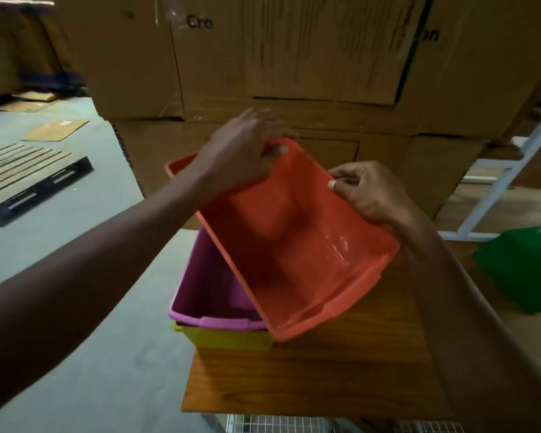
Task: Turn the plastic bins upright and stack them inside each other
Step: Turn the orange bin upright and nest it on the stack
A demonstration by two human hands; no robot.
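An orange bin point(297, 245) is held open side up and skewed, above a pink bin point(206, 295) that sits nested in a yellow bin point(231, 337) on the wooden table point(325, 376). My left hand point(235, 151) grips the orange bin's far rim. My right hand point(369, 192) pinches its right rim, thumb inside. The orange bin's near corner overhangs the pink one to the right. Another orange rim point(178, 165) shows behind my left wrist. A green bin point(525, 267) lies at the right edge.
Large cardboard boxes point(294, 57) are stacked just behind the table. A wooden pallet point(22, 179) and flat cardboard pieces point(57, 129) lie on the grey floor at left. A white metal frame point(509, 170) stands at right.
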